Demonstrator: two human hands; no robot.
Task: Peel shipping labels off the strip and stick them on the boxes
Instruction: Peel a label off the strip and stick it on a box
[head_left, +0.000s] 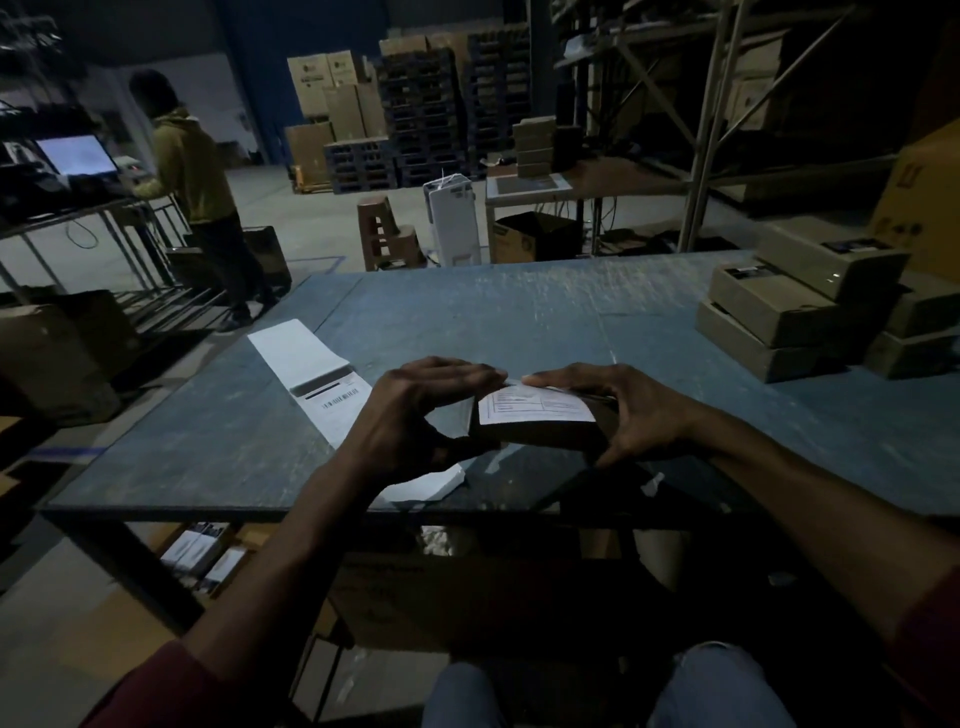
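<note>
**Q:** Cardboard box (540, 434) status?

**A:** It sits at table centre, near your edge. A shipping label (535, 406) lies on its top face. Your right hand (631, 410) curls round the box's 3 o'clock end, fingers pressing the label's far edge. Your left hand (415, 410) reaches in from 9 o'clock, fingers extended onto the label corner, holding nothing.

**Q:** Remaining work?

**A:** Judged partial. The label strip (324, 379) at 10 o'clock still carries labels; the stacked boxes (779, 312) at 2 o'clock appear labelled.

**Q:** Surface, room?

**A:** Scuffed blue-grey table (519, 312); dim warehouse, pallets (431, 119) at 12 o'clock.
</note>
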